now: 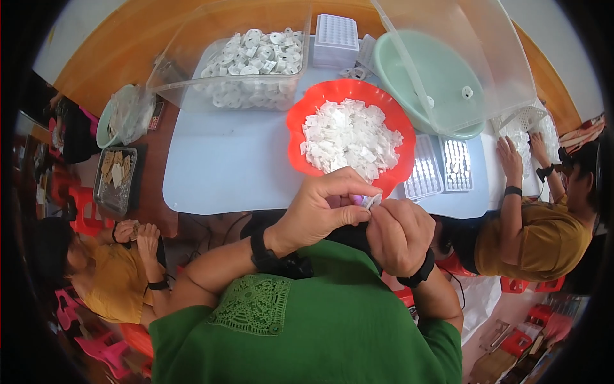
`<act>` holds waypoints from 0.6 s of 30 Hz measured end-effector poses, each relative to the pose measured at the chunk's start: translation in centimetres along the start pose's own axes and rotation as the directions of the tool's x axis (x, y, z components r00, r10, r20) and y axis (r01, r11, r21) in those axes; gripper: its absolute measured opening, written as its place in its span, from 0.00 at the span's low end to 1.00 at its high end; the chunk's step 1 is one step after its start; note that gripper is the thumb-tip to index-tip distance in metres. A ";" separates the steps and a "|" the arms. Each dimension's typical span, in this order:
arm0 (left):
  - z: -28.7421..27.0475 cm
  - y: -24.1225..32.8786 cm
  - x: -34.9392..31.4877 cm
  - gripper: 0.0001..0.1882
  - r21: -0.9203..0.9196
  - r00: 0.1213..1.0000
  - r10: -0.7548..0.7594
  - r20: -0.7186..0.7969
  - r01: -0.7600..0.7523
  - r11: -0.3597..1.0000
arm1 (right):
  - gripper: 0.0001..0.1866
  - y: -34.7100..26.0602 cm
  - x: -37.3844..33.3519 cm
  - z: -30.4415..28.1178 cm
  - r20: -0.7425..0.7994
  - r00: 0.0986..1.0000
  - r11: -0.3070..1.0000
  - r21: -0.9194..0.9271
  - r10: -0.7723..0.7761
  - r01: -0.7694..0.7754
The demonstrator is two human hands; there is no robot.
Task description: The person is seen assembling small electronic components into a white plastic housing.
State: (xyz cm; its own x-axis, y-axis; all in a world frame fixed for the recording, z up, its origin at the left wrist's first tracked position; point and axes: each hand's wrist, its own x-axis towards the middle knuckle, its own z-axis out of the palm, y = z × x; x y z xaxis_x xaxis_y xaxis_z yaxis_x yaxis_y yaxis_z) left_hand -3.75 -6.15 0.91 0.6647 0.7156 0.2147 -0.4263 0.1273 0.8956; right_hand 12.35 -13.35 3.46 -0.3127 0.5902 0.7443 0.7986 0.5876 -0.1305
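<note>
Just in front of the red bowl, my left hand [325,206] pinches a small white round plastic piece [372,201] between thumb and fingers. A bit of purple shows among those fingers; I cannot make out what it is. My right hand [403,235] is closed with its fingertips at the same piece, and its grip is partly hidden. The red wavy-rimmed bowl [404,116] beyond my hands holds a heap of small translucent white flakes [348,134]. Similar-looking white round pieces [256,57] are piled in a clear plastic bin [185,80] at the far left.
A pale green basin [400,64] stands far right, with a clear bin [476,57] tilted over it. Two trays [422,171] of shiny bits lie right of the bowl on the light blue board [217,157]. White stacked racks [336,40] stand behind. Co-workers sit left [121,275] and right [543,237].
</note>
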 end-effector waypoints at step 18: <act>-0.1 -0.5 -0.6 0.15 -0.037 0.999 -0.038 0.028 0.039 0.999 | 0.12 0.3 0.6 -0.1 0.062 0.998 0.996 0.084 -0.021 0.016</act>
State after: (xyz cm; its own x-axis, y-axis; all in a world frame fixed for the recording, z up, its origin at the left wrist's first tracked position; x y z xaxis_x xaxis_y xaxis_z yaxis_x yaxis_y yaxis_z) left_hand -3.98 -6.54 0.29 0.6974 0.6906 0.1916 -0.4224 0.1801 0.8884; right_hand 12.52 -12.89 3.94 -0.3609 0.6109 0.7047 0.7477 0.6411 -0.1728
